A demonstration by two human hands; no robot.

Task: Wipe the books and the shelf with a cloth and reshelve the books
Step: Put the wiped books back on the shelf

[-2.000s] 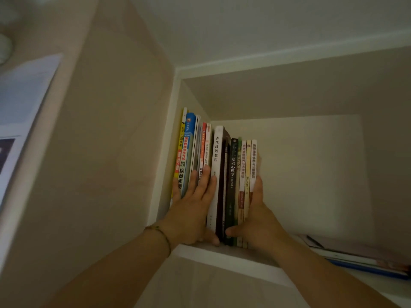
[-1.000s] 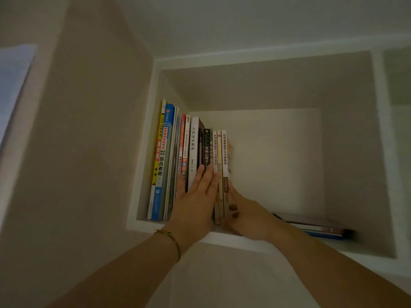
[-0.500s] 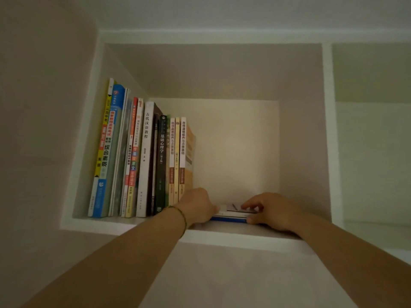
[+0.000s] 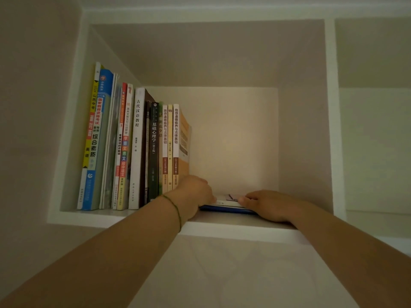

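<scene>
Dim warm light. Plain beige wall (image 4: 33,130) left, white ceiling (image 4: 222,5) above, second recessed cubby (image 4: 373,130) at right.

Plain beige wall (image 4: 33,130) left of the cubby; neighbouring open compartment (image 4: 375,141) to the right; thin green wrist band (image 4: 175,210).

The single head-worn camera sits below the shelf (image 4: 233,230) and looks forward and steeply upward into one open compartment, close enough that both forearms fill the lower frame. It faces the compartment's back wall nearly square on, with the upright books (image 4: 138,147) at left and a neighbouring compartment (image 4: 375,130) cut by the right edge.
</scene>
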